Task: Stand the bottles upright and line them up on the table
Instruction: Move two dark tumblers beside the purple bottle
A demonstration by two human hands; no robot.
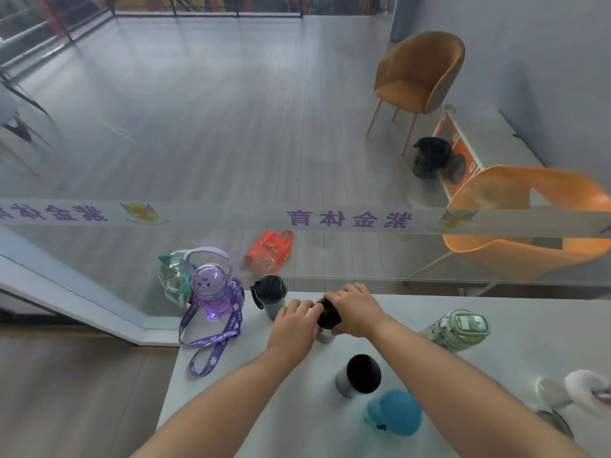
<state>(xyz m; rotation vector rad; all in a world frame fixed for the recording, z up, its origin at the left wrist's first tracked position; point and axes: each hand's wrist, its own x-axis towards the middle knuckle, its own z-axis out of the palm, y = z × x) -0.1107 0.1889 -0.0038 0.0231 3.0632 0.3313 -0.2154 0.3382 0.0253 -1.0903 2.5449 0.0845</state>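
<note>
Both my hands hold one grey bottle with a black lid [325, 320] standing near the far edge of the white table [271, 408]. My left hand [292, 325] wraps its side and my right hand [355, 312] grips its lid from above. To its left stand a second black-lidded grey bottle [269, 294] and a purple bottle with a strap [211, 292]. Nearer me stand a third black-lidded bottle [360, 375] and a blue-capped bottle [395, 413]. A green bottle [458, 328] stands at the right.
A glass wall with a printed band [347, 219] runs right behind the table's far edge. A white fluffy thing [585, 390] lies at the table's right edge. Beyond the glass are orange chairs [529, 233], an orange bag [271, 249] and a black bin [431, 157].
</note>
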